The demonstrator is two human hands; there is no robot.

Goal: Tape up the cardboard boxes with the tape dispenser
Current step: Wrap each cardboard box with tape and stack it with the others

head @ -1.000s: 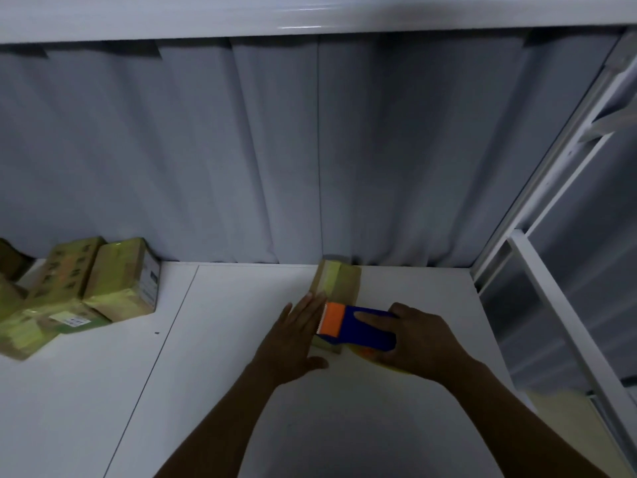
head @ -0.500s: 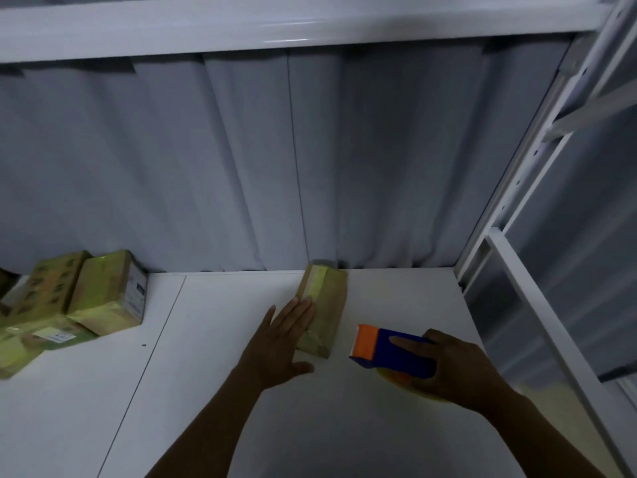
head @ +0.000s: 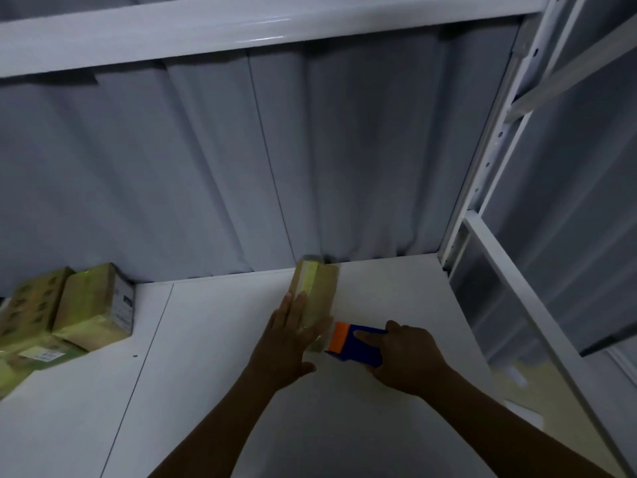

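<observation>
A small brown cardboard box (head: 319,288) lies on the white shelf (head: 213,391), its far end near the grey curtain. A strip of tape runs along its top. My left hand (head: 287,343) lies flat on the box's near left part, fingers straight. My right hand (head: 403,357) grips the blue tape dispenser (head: 358,345), whose orange head points left and sits right at the box's near right corner. The box's near end is hidden behind my left hand.
Several taped cardboard boxes (head: 91,308) are piled at the shelf's left end. A grey curtain (head: 275,167) closes the back. A white metal upright and rail (head: 482,215) bound the shelf on the right. A shelf beam (head: 241,25) runs overhead.
The dispenser was over the box, pulled away to the right, and now is back at the box's near right corner. My left hand stayed on the box.
</observation>
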